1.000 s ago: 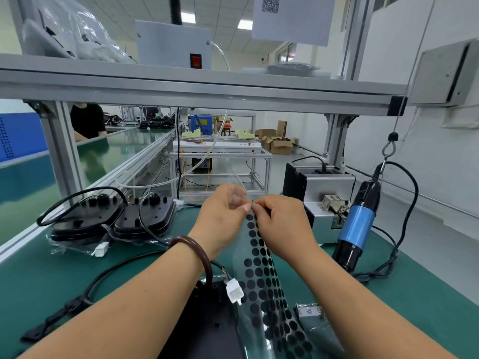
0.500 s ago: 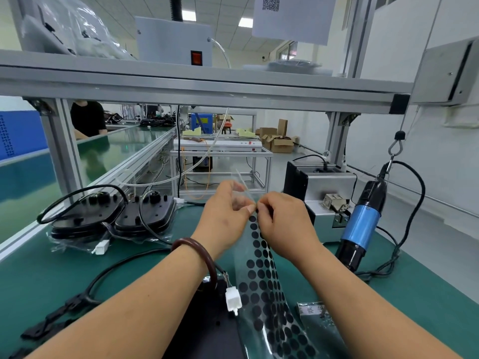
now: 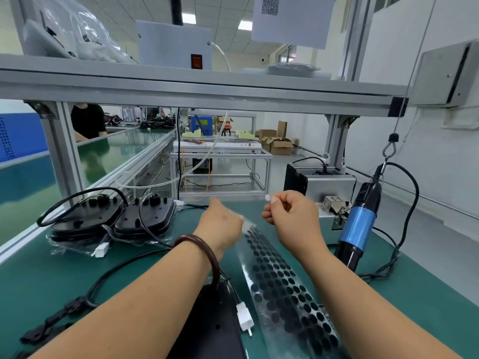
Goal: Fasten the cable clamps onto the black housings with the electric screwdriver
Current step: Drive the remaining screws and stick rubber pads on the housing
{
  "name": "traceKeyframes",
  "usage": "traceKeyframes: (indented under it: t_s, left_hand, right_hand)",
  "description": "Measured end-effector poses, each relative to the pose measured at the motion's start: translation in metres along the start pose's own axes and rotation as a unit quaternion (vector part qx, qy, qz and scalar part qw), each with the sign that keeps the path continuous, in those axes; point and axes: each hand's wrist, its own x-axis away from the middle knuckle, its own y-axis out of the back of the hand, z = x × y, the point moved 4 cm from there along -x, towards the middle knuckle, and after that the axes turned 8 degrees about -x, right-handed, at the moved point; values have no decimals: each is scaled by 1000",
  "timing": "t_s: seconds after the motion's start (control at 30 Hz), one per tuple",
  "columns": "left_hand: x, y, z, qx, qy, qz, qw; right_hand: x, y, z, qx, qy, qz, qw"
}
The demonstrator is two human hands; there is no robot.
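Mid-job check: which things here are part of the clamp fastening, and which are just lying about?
For the job: electric screwdriver, near black housing, bagged housings, dot sheet in left hand, small pale piece pinched by right hand.
Lying about: cardboard boxes, QR paper, overhead plastic bag.

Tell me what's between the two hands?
The top of the clear sheet of black dots, held by the left hand. The right hand, pinching a small pale bit, is off it. Head view.
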Motion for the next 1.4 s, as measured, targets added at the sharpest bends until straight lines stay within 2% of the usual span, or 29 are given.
traceKeyframes:
  t_s: [0.07,0.13,0.3,0.53,0.6,0.7,0.8,1.0,1.2,1.4]
  left_hand:
    - [5,8,-10,-25,-49,-44,998]
    - [11,11,-17,7,-85,-29,996]
    - [24,-2,-19,69,-64,88,992]
    - [25,1,-19,140,-57,92,984]
    - [24,6,-19,179,-48,68,980]
    - [22,16,-13,289,16,44,956]
    - [26,21,-6,356,56,72,930]
    - [28,24,1,290,16,88,953]
    - [29,34,3,183,-32,91,978]
    - [37,40,5,133,-54,101,984]
  right_hand:
    - [1,-2,5,52,27,-6,998]
    - [3,-4,11,100,57,-7,993]
    - [10,-13,20,175,120,7,977]
    - [19,-20,27,198,182,49,962]
    - [20,-23,26,168,160,66,970]
    - [12,-16,20,-21,12,38,999]
    - [11,-18,16,-161,-98,72,979]
    - [19,-29,21,-156,-118,152,969]
    - [22,-33,25,-140,-115,172,968]
    - [28,-38,27,-121,-109,188,969]
